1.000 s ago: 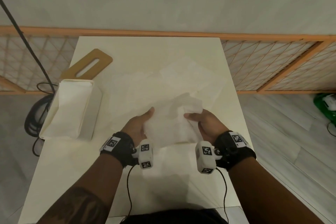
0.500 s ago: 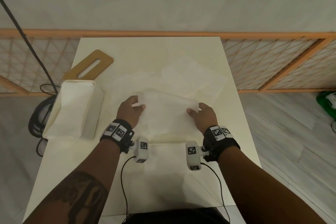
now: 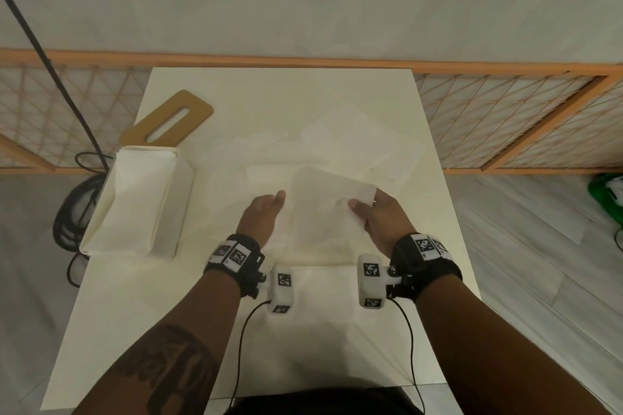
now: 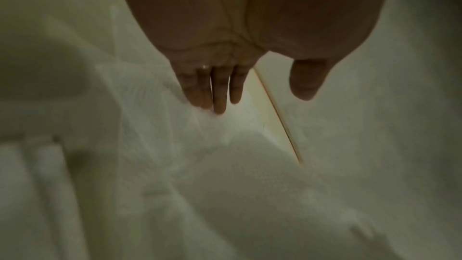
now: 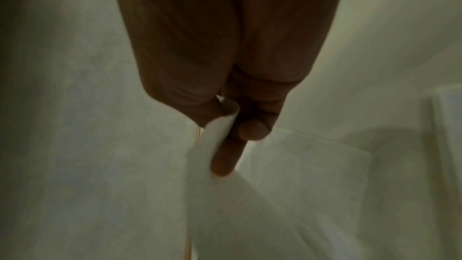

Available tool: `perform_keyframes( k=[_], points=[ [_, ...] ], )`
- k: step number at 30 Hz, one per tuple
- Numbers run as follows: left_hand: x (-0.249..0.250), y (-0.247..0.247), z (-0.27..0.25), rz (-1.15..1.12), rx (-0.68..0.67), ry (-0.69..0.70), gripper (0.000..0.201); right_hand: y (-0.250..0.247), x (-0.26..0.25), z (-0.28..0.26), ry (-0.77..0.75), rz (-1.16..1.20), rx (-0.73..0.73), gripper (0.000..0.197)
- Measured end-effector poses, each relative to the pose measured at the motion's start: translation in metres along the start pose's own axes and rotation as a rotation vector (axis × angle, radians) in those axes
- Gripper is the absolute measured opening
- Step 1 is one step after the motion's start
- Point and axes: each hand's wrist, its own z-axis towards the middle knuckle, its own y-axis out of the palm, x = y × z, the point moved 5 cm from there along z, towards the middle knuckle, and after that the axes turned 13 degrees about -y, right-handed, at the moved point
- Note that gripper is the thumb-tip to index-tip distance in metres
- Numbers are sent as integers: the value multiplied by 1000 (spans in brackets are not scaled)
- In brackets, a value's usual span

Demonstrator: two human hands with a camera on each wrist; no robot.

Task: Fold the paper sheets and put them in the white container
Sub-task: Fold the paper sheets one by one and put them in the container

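The white container (image 3: pixel 135 202) stands at the table's (image 3: pixel 276 94) left edge, about nine o'clock from the hands, and holds a stack of folded white sheets filling it near to the rim. A tan slotted lid (image 3: pixel 168 118) lies flat just past it, at eleven o'clock.

The right hand (image 3: pixel 377 216) pinches the upper right corner of a paper sheet (image 3: pixel 323 209) between thumb and fingers (image 5: pixel 225 157); the wrist view shows the paper edge curled between them. The sheet hangs tilted over the table's middle, its near edge low. The left hand (image 3: pixel 261 217) rests palm down just left of that sheet, fingers (image 4: pixel 220 94) straight and together on paper lying below, thumb apart, holding nothing.

More loose sheets (image 3: pixel 354 141) lie overlapping at twelve to one o'clock of the hands.

Half a second ago both hands held the sheet by its top corners; since then the left has let go and flattened, and the sheet has shifted right.
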Motion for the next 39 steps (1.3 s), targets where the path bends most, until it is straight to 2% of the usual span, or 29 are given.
perform_keyframes(
  k=[2, 5, 7, 9, 13, 17, 22, 28, 30, 32, 36, 39],
  points=[
    [-1, 12, -4, -261, -221, -147, 60, 2, -14, -8, 21, 75, -60, 22],
    [3, 21, -17, -405, -412, -278, 60, -2, -35, -17, 21, 79, -133, 12],
    [6, 27, -30, -500, -553, -311, 52, -5, -42, -22, 44, 109, -171, 18],
    [11, 27, -42, -595, -620, -261, 42, -10, -37, -21, 84, 131, -168, 22],
    [20, 13, -38, -580, -553, -142, 40, -23, -20, -18, 125, 208, -133, 35],
    [23, 3, -31, -404, -472, -59, 27, -33, -11, -16, 109, 154, -117, 31],
    [25, -9, -38, -210, -384, 30, 24, -43, -3, -20, 90, 54, -132, 27],
    [20, -13, -44, -98, -365, 122, 35, -45, 4, -24, 108, 16, -167, 23],
    [17, -16, -42, 16, -310, 134, 45, -43, 4, -26, 136, 10, -175, 35],
    [15, -19, -42, 93, -299, 132, 48, -39, 1, -29, 150, 33, -213, 43],
    [13, -19, -47, -101, -382, 20, 41, -41, 1, -32, 209, 130, -204, 41],
    [4, -17, -47, -161, -411, 13, 23, -42, 6, -36, 248, 129, -208, 36]
  ],
)
